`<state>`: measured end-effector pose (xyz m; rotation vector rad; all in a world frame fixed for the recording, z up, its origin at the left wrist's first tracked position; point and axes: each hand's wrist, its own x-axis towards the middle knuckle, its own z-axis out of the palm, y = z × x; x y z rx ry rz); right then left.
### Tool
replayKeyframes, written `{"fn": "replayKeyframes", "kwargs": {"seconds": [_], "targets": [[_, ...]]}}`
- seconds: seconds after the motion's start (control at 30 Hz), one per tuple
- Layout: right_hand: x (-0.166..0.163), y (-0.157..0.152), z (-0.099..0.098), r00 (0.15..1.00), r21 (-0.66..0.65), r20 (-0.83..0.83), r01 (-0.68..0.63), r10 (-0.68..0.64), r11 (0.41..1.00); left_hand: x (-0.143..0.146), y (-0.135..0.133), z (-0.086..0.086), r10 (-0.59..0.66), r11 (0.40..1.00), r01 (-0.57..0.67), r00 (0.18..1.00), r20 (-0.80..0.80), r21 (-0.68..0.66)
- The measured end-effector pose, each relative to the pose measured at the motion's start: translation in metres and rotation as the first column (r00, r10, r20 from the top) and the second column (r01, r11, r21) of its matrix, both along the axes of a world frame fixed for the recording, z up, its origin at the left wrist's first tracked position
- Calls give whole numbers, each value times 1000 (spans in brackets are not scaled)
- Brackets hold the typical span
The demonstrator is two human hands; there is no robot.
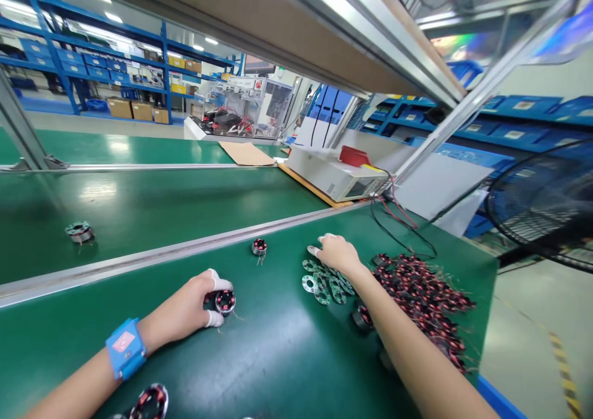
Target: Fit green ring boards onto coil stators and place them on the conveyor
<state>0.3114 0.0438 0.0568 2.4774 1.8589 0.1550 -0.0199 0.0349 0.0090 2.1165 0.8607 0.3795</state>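
My left hand [204, 298], with white finger cots on its thumb and fingertips, grips a copper-wound motor stator [225, 301] just above or on the green bench; thin wire ends stick out of it. At the far edge of a small heap of green ring-shaped circuit boards [322, 286] is my right hand [338, 253]. Its thumb and forefinger are apart, with nothing visible between them; the other fingers are partly hidden. Another stator [259, 246] stands alone between the hands, near the metal strip. A large pile of stators [421, 301] lies right of my right forearm, which hides part of it.
Beyond the metal strip [185, 243], a stator topped with a green board [79, 232] sits at the left. More wound parts [151, 402] lie at the near edge. A white instrument [336, 172] with cables stands behind. A black fan [546, 203] is at the right; a shelf [296, 29] hangs overhead.
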Motion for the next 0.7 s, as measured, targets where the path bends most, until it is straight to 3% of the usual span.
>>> {"fn": "replayKeyframes", "kwargs": {"seconds": [0.13,0.3,0.43,0.57,0.7], "targets": [[-3,3,-16,999,-83,-27,-42,40,996,-7,3,8,16,998,-15,1000,13,-58],[-52,-16,-19,927,-115,-221,-334,303,936,-8,12,9,176,982,-166,977,122,-92],[-92,-30,-8,725,-36,-414,-618,551,785,-1,10,15,266,964,-265,942,206,-32],[-120,-38,-7,398,254,-518,-773,757,581,4,3,26,183,980,-194,966,182,47],[-132,-36,-14,302,438,-526,-706,795,557,5,1,26,133,990,-140,974,181,24]]}}
